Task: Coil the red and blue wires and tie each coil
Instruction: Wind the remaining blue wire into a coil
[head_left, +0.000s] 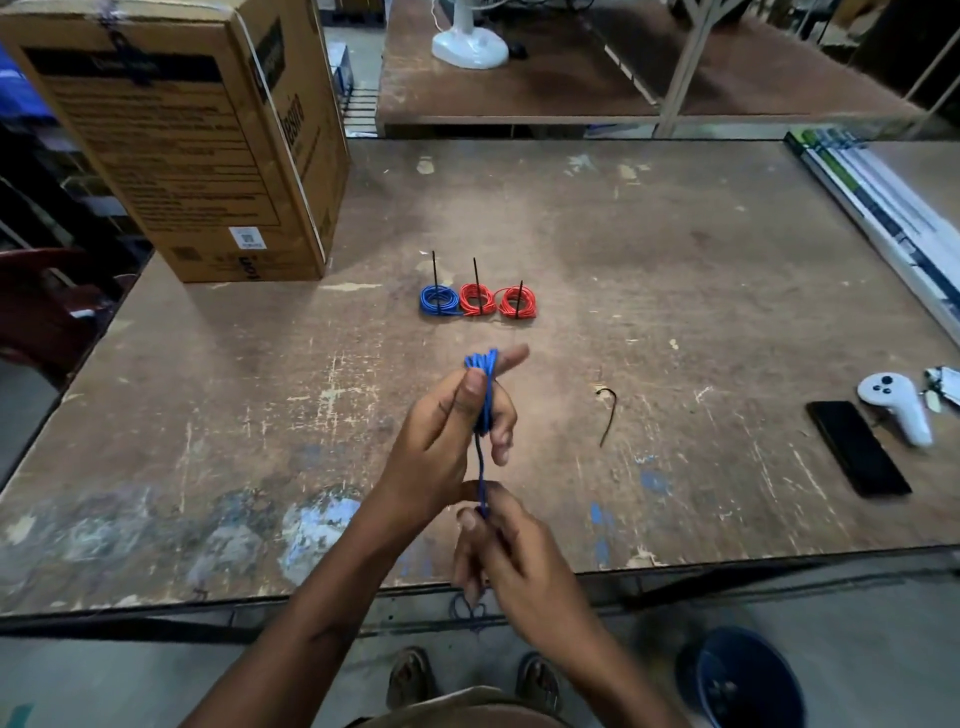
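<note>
Centre frame, above the counter: left hand holds a partly wound blue wire coil, loops wrapped round its extended fingers, thumb pressing the loops from the front. One strand of blue wire runs down from the coil to the right hand, which pinches it between thumb and forefinger just below the left hand. Slack wire tail hangs below the counter edge, blurred.

Further back, mid-frame, three finished coils lie in a row, touching or nearly so: tied blue coil on the left, then two tied red coils, each with a black cable tie tail sticking up.

Right of the hands, a loose black cable tie lies on the counter. Far right: black phone, white controller beside it. Upper left: cardboard box standing on the counter. Lower right, on the floor: blue bucket.
</note>
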